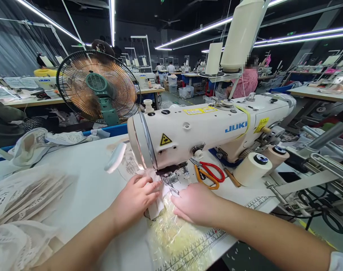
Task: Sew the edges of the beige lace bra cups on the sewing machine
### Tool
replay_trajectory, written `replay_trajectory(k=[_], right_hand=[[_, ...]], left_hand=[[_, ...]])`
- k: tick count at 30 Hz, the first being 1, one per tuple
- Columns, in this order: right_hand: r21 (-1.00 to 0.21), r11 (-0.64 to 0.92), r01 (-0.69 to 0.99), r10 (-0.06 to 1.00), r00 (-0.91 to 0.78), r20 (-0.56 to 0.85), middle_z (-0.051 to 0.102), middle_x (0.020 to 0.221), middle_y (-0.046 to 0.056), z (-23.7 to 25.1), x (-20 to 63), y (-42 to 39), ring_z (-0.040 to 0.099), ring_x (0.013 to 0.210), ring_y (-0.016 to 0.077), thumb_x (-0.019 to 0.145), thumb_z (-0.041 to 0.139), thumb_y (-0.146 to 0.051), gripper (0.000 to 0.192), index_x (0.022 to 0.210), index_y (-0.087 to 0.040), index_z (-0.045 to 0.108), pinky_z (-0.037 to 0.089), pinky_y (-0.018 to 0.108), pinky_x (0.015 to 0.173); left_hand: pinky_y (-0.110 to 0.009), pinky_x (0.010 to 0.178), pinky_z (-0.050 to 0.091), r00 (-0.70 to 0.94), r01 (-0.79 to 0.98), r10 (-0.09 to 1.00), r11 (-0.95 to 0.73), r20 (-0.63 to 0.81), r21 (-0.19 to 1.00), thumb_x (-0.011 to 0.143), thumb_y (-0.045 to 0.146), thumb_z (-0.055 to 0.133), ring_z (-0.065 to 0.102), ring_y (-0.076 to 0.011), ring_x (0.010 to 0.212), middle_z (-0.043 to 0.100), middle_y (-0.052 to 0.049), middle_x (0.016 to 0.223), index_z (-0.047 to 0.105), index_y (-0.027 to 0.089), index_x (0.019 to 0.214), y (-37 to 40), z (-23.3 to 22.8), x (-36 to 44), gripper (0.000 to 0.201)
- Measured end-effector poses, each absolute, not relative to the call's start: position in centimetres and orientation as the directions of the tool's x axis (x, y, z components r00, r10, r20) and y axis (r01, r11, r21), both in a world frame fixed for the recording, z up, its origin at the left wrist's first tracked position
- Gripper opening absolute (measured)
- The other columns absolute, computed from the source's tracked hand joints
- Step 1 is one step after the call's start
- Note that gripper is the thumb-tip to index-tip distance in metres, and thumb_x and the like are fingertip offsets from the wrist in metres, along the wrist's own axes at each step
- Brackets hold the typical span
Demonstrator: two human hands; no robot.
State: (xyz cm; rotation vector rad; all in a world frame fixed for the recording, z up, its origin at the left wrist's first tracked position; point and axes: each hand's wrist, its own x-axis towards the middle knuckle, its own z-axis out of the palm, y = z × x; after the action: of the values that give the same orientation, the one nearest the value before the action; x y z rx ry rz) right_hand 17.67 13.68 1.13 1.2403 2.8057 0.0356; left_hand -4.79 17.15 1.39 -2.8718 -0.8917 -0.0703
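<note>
My left hand [140,195] holds a small white fabric piece [156,209] against the bed of the sewing machine [188,131], its fingers close to the presser foot [171,178]. In my right hand [198,203] is a slim, pointed metal tool [174,190], its tip directed at the presser foot. The fist hides most of that tool, so its kind is unclear. Beneath both hands lies a yellowish sheet under clear plastic [174,233]. Red-and-orange-handled scissors [209,174] lie beside the machine, right of my right hand.
White lace pieces [21,199] are heaped on the table's left side. A large fan [99,84] stands behind the table. Thread cones [253,169] sit at the right, near metal rods [326,162]. A printed ruler [199,248] runs along the front edge. Other people sit farther back.
</note>
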Motion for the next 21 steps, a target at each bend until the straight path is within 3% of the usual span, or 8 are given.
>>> replay_trajectory(k=[4, 7, 10, 13, 21], right_hand=[[0.042, 0.647, 0.761, 0.759, -0.639, -0.123, 0.065, 0.074, 0.006, 2.3, 17.9, 13.4, 0.059, 0.062, 0.0195, 0.094, 0.048, -0.041, 0.028, 0.090, -0.018, 0.062, 0.025, 0.029, 0.044], [0.055, 0.608, 0.792, 0.792, -0.601, -0.112, 0.066, 0.074, 0.005, 2.6, 17.8, 13.5, 0.060, 0.061, 0.0201, 0.093, 0.049, -0.042, 0.027, 0.100, -0.019, 0.062, 0.028, 0.029, 0.044], [0.063, 0.570, 0.819, 0.814, -0.553, -0.176, 0.066, 0.071, 0.005, 2.6, 17.2, 13.7, 0.061, 0.057, 0.0218, 0.093, 0.049, -0.043, 0.034, 0.118, -0.021, 0.057, 0.032, 0.028, 0.045], [0.072, 0.547, 0.834, 0.819, -0.515, -0.253, 0.065, 0.067, 0.007, 2.4, 16.5, 13.8, 0.060, 0.055, 0.0237, 0.093, 0.047, -0.045, 0.043, 0.128, -0.021, 0.053, 0.035, 0.029, 0.045], [0.045, 0.526, 0.850, 0.828, -0.499, -0.255, 0.063, 0.065, 0.009, 2.0, 15.5, 14.0, 0.058, 0.054, 0.0254, 0.092, 0.047, -0.045, 0.044, 0.123, -0.015, 0.058, 0.042, 0.034, 0.047]], left_hand=[[-0.050, 0.114, 0.028, 0.829, 0.537, 0.533, -0.843, 0.168, 0.028, 0.091, 0.011, 0.042, 0.053, -0.0243, 0.122, 0.067, -0.003, 0.121, 0.067, 0.022, 0.096, 16.4, 0.7, -4.6, 0.027], [-0.042, 0.105, 0.042, 0.833, 0.500, 0.510, -0.860, 0.214, 0.106, 0.092, 0.014, 0.037, 0.061, -0.0213, 0.110, 0.070, -0.006, 0.111, 0.063, 0.019, 0.090, 15.7, 0.5, -4.2, 0.026], [-0.036, 0.088, 0.054, 0.828, 0.505, 0.521, -0.853, 0.209, 0.129, 0.089, 0.014, 0.037, 0.063, -0.0223, 0.099, 0.068, -0.010, 0.107, 0.060, 0.017, 0.099, 15.3, 0.7, -3.8, 0.026], [-0.035, 0.081, 0.056, 0.826, 0.513, 0.527, -0.850, 0.201, 0.121, 0.088, 0.016, 0.041, 0.063, -0.0247, 0.098, 0.067, -0.012, 0.108, 0.057, 0.015, 0.115, 15.2, 0.8, -3.7, 0.032], [-0.041, 0.085, 0.055, 0.838, 0.476, 0.500, -0.866, 0.220, 0.154, 0.091, 0.018, 0.038, 0.062, -0.0267, 0.100, 0.066, -0.015, 0.110, 0.060, 0.014, 0.115, 15.8, 0.3, -4.0, 0.032]])
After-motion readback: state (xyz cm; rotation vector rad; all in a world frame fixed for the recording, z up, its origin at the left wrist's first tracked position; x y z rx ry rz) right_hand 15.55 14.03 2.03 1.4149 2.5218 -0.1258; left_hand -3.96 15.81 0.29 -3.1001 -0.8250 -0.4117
